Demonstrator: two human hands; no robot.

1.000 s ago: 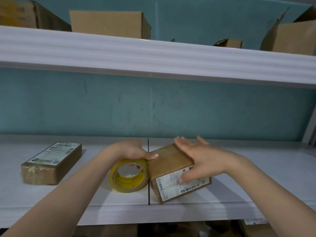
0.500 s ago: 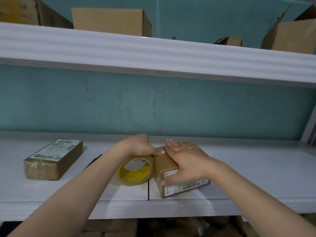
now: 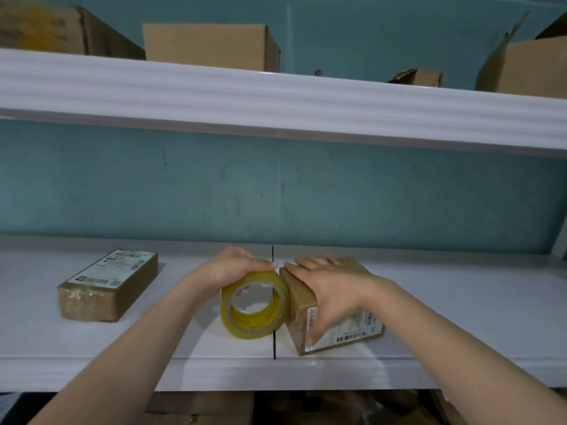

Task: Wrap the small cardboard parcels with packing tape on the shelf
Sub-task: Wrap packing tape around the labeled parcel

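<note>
The white shipping label (image 3: 346, 328) on the small brown cardboard parcel (image 3: 325, 302) carries a black barcode and lines of print too small to read. A second, flat brown cardboard parcel (image 3: 107, 285) bears a white label with small square codes, equally unreadable. The yellowish roll of clear packing tape (image 3: 254, 305) has red writing on its yellow core that cannot be made out.

Both parcels and the roll sit on a white shelf board (image 3: 460, 317) with a dark seam running front to back, against a teal wall (image 3: 276, 185). Four brown cardboard boxes (image 3: 211, 46) stand on the shelf above.

The left hand (image 3: 230, 266) curls over the top of the upright roll, gripping it, thumb tip by the parcel's edge. The right hand (image 3: 334, 286) lies flat on the parcel, fingers spread, pressing it down. Roll and parcel touch between the two hands; the flat parcel lies well left of the left fingers.
</note>
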